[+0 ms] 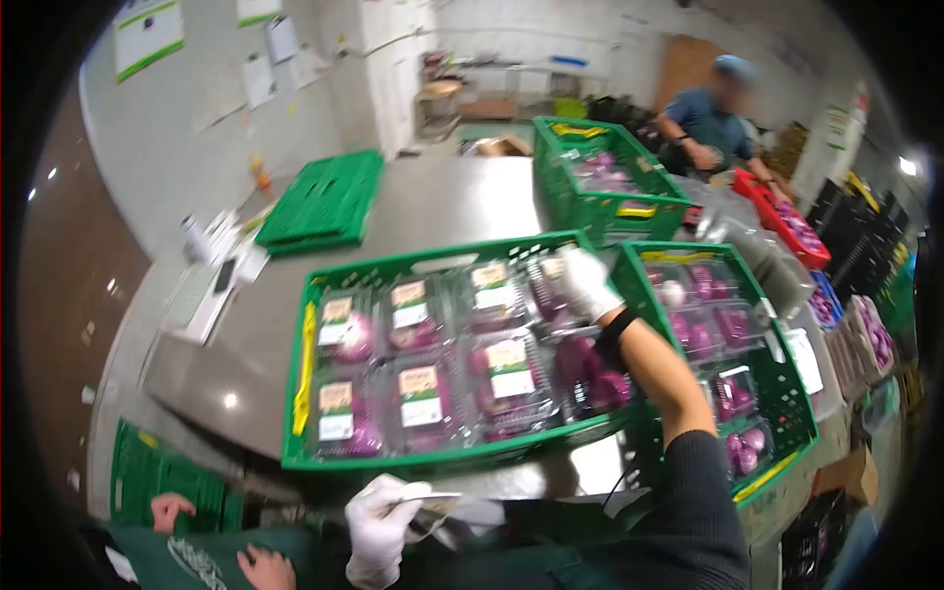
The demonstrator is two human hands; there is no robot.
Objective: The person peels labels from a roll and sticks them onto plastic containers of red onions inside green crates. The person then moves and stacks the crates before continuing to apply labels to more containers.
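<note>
My right hand (588, 283), in a white glove, lies fingers-down on the lid of a clear clamshell pack (547, 307) at the far right corner of a green crate (295, 374). A label shows beside its fingertips. The crate holds two rows of such packs with purple round vegetables that look like red onions. Most lids carry a beige, green and white label (420, 395); the near right pack (593, 379) shows none. Low in front of the crate, my gloved left hand (379, 526) pinches a thin white label strip (435, 495).
Another green crate (801, 423) of packs stands at the right, with a deeper one (615, 218) behind. A folded green crate (329, 202) lies on the metal table (433, 192). A person (708, 118) works at a red crate (792, 231). Another person's hands (265, 568) show at lower left.
</note>
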